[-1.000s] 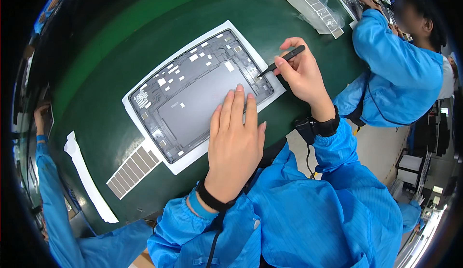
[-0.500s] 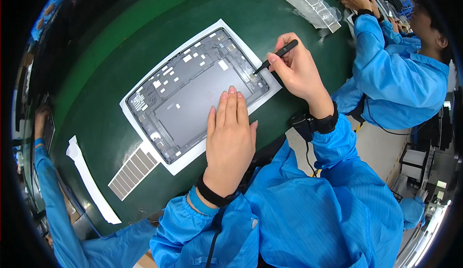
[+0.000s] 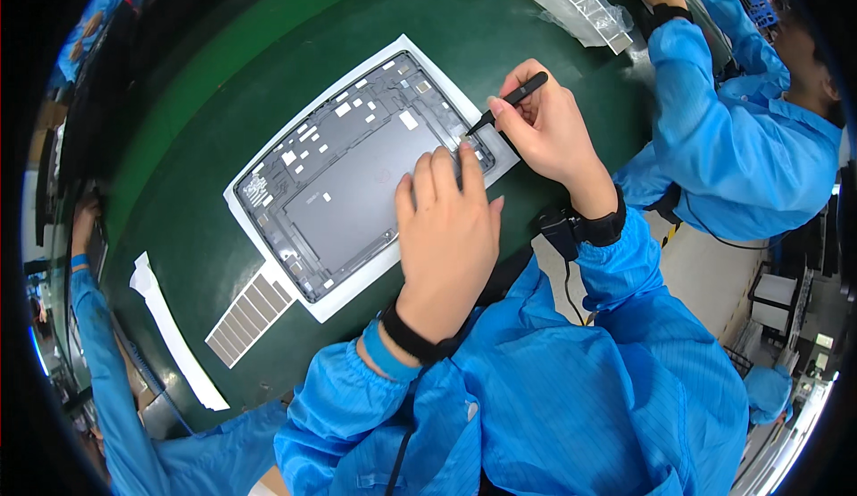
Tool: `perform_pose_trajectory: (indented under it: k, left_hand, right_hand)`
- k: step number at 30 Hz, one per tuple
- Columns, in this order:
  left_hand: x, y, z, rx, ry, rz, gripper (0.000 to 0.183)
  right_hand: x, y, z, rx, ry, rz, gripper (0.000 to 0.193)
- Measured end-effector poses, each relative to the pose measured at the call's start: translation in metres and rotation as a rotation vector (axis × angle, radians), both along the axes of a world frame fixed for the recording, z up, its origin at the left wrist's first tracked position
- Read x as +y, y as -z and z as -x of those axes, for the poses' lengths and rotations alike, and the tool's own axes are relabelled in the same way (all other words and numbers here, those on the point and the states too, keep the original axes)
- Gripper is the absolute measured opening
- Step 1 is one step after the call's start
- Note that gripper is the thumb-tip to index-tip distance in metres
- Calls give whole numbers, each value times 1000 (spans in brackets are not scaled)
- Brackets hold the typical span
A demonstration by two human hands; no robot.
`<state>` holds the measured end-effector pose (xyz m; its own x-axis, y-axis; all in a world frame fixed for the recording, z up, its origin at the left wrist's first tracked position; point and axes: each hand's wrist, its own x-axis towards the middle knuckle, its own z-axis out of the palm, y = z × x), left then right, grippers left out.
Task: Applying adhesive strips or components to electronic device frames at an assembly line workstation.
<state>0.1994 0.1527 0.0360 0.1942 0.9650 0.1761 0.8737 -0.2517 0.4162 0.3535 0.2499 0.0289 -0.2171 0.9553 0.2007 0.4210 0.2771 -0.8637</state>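
A dark grey tablet back housing [image 3: 357, 166] lies with its inside up on a white sheet [image 3: 335, 304], dotted with several small white pads. My left hand [image 3: 449, 241] rests flat over the housing's near right part, fingers stretched out. Its index fingertip is close to the tip of the black tweezers [image 3: 525, 90]. Pinched in my right hand [image 3: 552, 134], those tweezers point down into the housing's right end. Whether their tips hold anything is too small to tell. Both wrists wear black bands.
On the green table [image 3: 178, 201], a strip of grey-brown adhesive pieces [image 3: 250, 320] lies by the sheet's lower left corner. Farther left is a white paper strip [image 3: 178, 340]. A clear bag with a striped sheet [image 3: 571, 0] lies at the back. A co-worker in blue [image 3: 732, 130] sits at right.
My left hand has slid right and a little up, its index finger now near the tweezer tip. My right hand has barely moved. The co-worker's arms at right have shifted.
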Motion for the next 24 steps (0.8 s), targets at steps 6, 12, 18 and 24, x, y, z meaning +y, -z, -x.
perform_pose_trajectory:
  k: [6, 12, 18, 24]
  left_hand:
    - [15, 16, -15, 167, -47, -169, 66]
    - [18, 19, -22, 309, -18, -139, 70]
    - [19, 16, -24, 266, -138, -160, 64]
    - [18, 19, -22, 380, -35, -127, 61]
  right_hand:
    - [1, 2, -2, 24, -14, -2, 20]
    - [-1, 2, -8, 391, 169, -358, 13]
    - [6, 1, -19, 459, 169, -195, 18]
    - [7, 26, -26, 395, 22, 99, 32]
